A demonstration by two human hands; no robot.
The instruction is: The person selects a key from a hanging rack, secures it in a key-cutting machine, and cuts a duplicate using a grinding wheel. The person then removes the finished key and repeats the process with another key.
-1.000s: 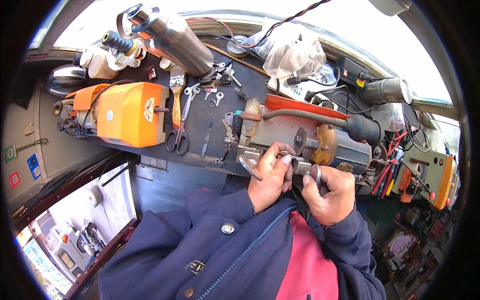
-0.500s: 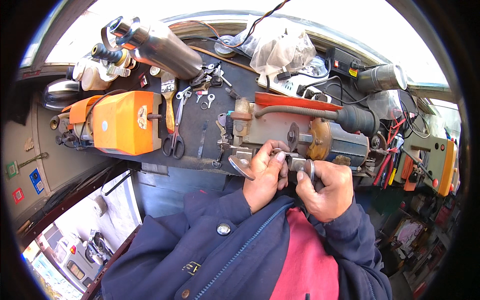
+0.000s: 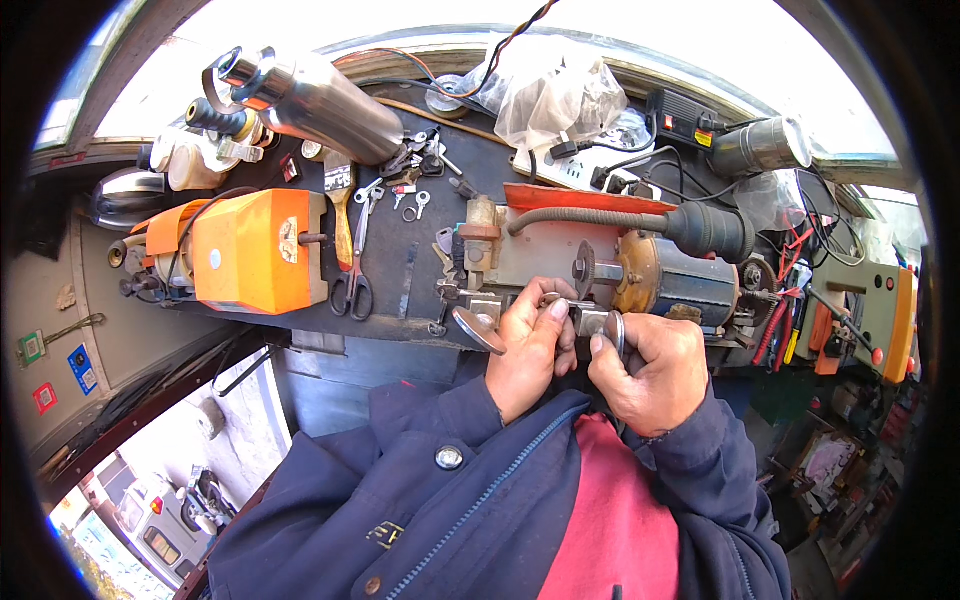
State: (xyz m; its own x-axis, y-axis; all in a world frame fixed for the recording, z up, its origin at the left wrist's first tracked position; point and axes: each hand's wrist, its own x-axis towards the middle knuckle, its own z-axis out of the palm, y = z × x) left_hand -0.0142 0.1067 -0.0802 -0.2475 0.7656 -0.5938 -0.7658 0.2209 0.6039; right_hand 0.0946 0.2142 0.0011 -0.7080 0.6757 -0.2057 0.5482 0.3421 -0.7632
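A key-cutting machine (image 3: 540,254) with a toothed cutter wheel (image 3: 584,266) and a motor (image 3: 672,283) lies along the bench edge before me. At its front, my left hand (image 3: 527,345) is closed, thumb and forefinger pinching a key (image 3: 551,298) at the clamp; most of the key is hidden by the fingers. To the right, my right hand (image 3: 655,368) has thumb and bent fingers on the round metal clamp knob (image 3: 614,332). A second round knob (image 3: 480,330) sticks out left of my left hand, untouched.
Left on the bench stand an orange-covered machine (image 3: 255,248), scissors (image 3: 354,290), a brush (image 3: 340,190) and several loose keys (image 3: 420,200). Behind are a steel flask (image 3: 335,115), a white power strip (image 3: 575,172) and a plastic bag (image 3: 555,95). Pliers (image 3: 770,332) hang at right.
Both hands keep their grips at the clamp, with barely any movement. The view has shifted slightly.
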